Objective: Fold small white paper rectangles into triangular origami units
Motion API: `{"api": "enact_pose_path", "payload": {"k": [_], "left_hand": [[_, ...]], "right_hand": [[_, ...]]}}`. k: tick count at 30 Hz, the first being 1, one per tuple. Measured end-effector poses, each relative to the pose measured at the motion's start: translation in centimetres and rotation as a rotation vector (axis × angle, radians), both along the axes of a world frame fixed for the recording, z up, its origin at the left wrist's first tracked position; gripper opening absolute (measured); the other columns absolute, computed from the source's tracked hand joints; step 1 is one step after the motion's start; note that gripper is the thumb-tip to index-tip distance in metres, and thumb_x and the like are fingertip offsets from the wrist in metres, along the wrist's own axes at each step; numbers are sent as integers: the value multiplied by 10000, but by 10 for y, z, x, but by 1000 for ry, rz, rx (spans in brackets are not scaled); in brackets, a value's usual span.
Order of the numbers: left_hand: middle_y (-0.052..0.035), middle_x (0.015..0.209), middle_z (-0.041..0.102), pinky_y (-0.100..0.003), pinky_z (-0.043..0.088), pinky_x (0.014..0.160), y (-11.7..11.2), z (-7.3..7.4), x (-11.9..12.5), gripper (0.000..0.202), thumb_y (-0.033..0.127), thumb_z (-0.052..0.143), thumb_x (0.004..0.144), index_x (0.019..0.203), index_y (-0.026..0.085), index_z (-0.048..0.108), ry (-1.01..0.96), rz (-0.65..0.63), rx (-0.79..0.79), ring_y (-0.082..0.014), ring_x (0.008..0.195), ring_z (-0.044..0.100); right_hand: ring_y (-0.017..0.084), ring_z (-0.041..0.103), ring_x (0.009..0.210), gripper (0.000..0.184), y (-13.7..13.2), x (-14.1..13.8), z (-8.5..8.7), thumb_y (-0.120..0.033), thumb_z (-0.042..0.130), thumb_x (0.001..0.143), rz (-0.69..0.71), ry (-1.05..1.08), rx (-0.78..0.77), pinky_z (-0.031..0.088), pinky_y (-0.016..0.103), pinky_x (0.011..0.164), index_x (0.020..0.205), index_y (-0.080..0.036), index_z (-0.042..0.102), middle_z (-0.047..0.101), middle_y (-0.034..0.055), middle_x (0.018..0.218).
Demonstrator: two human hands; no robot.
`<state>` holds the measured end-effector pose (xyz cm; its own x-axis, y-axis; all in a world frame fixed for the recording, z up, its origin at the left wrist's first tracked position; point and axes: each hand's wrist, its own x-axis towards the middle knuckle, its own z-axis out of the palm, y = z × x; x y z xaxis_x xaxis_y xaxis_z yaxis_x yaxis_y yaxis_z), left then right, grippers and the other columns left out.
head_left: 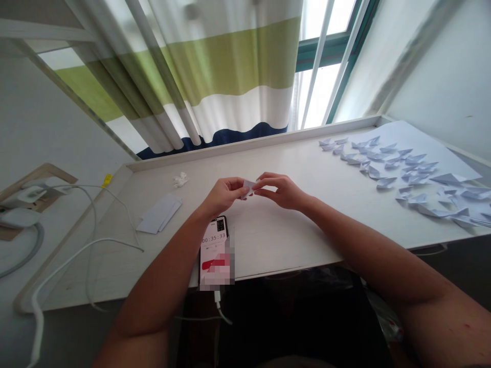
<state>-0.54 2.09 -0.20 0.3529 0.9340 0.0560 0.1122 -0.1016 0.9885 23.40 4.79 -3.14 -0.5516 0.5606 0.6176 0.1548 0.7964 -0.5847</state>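
Observation:
A small piece of folded white paper [249,188] is held up over the middle of the desk. My left hand [226,194] pinches its left side between thumb and fingers. From the other side, my right hand [281,190] has its thumb and fingertips closed at the paper's right edge. The fingers hide part of the folds. Just below my left wrist lies a phone [215,243] with a running time on its screen. A small stack of white paper pieces [159,213] rests to the left.
Several folded paper boats [385,182] cover the right side of the white desk [268,245], some near a large white sheet [433,138]. A crumpled white scrap [180,179] lies at the back left. White cables [82,255] run along the left edge from plugged-in chargers [23,214].

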Motion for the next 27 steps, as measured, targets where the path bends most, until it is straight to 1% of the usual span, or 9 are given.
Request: {"api": "enact_pose_path", "payload": {"k": [3, 6, 10, 14, 16, 18, 20, 23, 27], "left_hand": [[-102, 987, 836, -365, 575, 824, -3, 2, 4, 433, 447, 945, 764, 1074, 163, 841, -32, 40, 18, -209, 860, 759], [-127, 1048, 842, -376, 581, 854, -6, 6, 7, 443, 476, 926, 798, 1090, 155, 839, 14, 12, 5, -243, 949, 789], [-126, 962, 845, -369, 585, 828, -8, 5, 9, 478, 475, 970, 754, 1062, 138, 826, 27, 33, 4, -243, 900, 798], [-125, 929, 847, -382, 600, 835, -9, 2, 11, 474, 484, 974, 750, 1031, 136, 817, -24, 10, -18, -247, 875, 811], [-110, 910, 846, -376, 600, 826, -10, 3, 12, 466, 466, 990, 731, 1015, 142, 814, -44, 18, -18, -245, 861, 813], [-94, 886, 844, -373, 599, 816, -10, 3, 12, 462, 452, 1002, 715, 1003, 147, 810, -61, 36, -16, -244, 845, 814], [-88, 885, 845, -377, 602, 823, -11, 4, 13, 468, 444, 1006, 707, 1010, 149, 806, -73, 46, -20, -242, 843, 814], [-97, 922, 851, -394, 610, 861, -11, 4, 13, 475, 422, 1013, 693, 1014, 143, 801, -69, 36, -31, -233, 844, 810], [-112, 957, 853, -415, 615, 909, -11, 3, 11, 445, 407, 1014, 691, 980, 139, 807, -22, -4, -45, -230, 855, 806]], "right_hand": [[221, 748, 901, 220, -2, -5, 0, -433, 722, 1029, -45, 101, -97, 625, 394, 847, 960, -241, 804, 788, 71, 1002], [221, 752, 842, 262, -5, -10, 0, -481, 780, 966, -123, 195, -203, 645, 410, 828, 907, -226, 763, 787, 58, 920], [210, 749, 790, 373, -8, -16, 0, -550, 875, 854, -165, 305, -346, 655, 412, 801, 915, -227, 698, 770, 30, 867], [193, 737, 751, 494, -9, -19, 0, -564, 950, 758, -137, 390, -458, 640, 383, 757, 1002, -236, 672, 750, 5, 843], [193, 738, 750, 541, -8, -20, 0, -568, 960, 743, -114, 427, -520, 629, 371, 741, 1062, -238, 674, 741, -9, 812], [198, 742, 766, 560, -7, -19, 0, -587, 959, 735, -80, 442, -582, 621, 369, 740, 1076, -230, 695, 750, -4, 806], [203, 746, 798, 522, -7, -18, 1, -622, 935, 753, -43, 411, -632, 618, 378, 775, 1006, -209, 738, 773, 22, 831], [199, 732, 808, 496, -8, -17, 4, -672, 881, 796, -17, 336, -650, 608, 386, 809, 842, -189, 777, 791, 50, 836], [188, 705, 746, 497, -10, -17, 5, -663, 924, 742, -31, 325, -643, 576, 360, 726, 768, -188, 779, 788, 51, 792]]}}
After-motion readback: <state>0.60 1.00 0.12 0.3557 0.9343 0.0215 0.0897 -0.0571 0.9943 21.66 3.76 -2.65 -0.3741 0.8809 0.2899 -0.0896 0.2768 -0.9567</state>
